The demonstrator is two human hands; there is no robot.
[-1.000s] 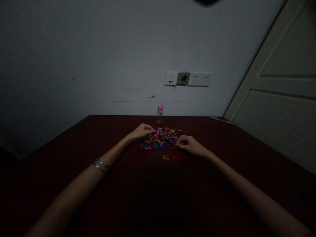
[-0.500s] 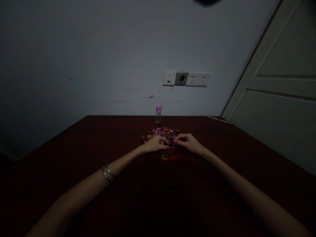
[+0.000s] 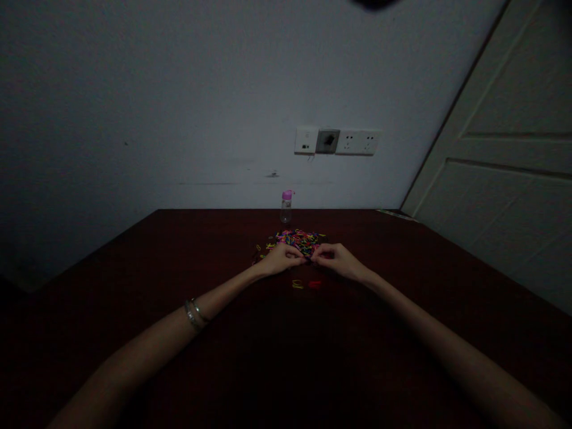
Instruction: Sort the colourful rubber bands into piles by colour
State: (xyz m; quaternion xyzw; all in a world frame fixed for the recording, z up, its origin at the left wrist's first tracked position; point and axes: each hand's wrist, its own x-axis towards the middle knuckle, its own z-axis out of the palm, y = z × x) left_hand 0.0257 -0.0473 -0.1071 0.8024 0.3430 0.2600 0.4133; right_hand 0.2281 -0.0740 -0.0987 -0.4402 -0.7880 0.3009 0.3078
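A heap of small, many-coloured loop-shaped pieces, which look like paper clips [image 3: 300, 238], lies on the dark red table. At the heap's near left edge is my left hand [image 3: 280, 259], thumb and fingers pinched together. Facing it from the right, my right hand [image 3: 336, 259] is pinched too, its fingertips very near those of the left. Something small and dark shows between the two sets of fingertips, too dim to name. Closer to me lie a few yellow clips [image 3: 297, 284] and, just right of them, some red clips [image 3: 315, 285].
Behind the heap, a clear bottle with a pink lid [image 3: 286, 207] stands upright. The table [image 3: 201, 238] reaches a wall with a row of sockets [image 3: 337, 142]. A panelled door [image 3: 504, 155] rises on the right. The light is dim.
My right hand has moved slightly left, bringing its fingertips closer to my left hand's. The left hand's fingers have drawn together into a pinch. Bottle and separate clips stay put.
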